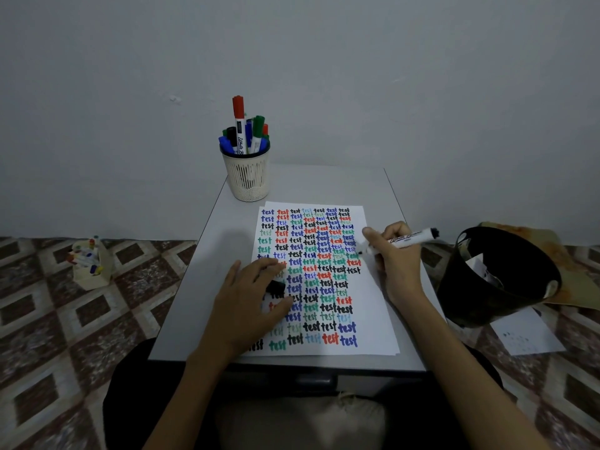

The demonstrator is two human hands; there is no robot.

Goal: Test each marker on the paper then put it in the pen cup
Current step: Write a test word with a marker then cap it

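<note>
A black marker (402, 242) is pinched in the right hand (394, 254), tip at the paper (373, 319) edge, three o'clock. The left hand (250, 297) is pressed flat, its cap (276, 286) pinned underneath. Wet ink could be smeared by that palm; the pen cup (248, 177) stands at eleven o'clock.

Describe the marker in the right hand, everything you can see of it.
The marker is a white whiteboard type with script lettering on its barrel and a black end pointing right. It lies nearly level, slightly tilted, gripped by the right hand in a writing hold. Its uncapped tip meets the right edge of the paper, beside the rows of "test" words. The left hand holds what looks like its black cap.
</note>
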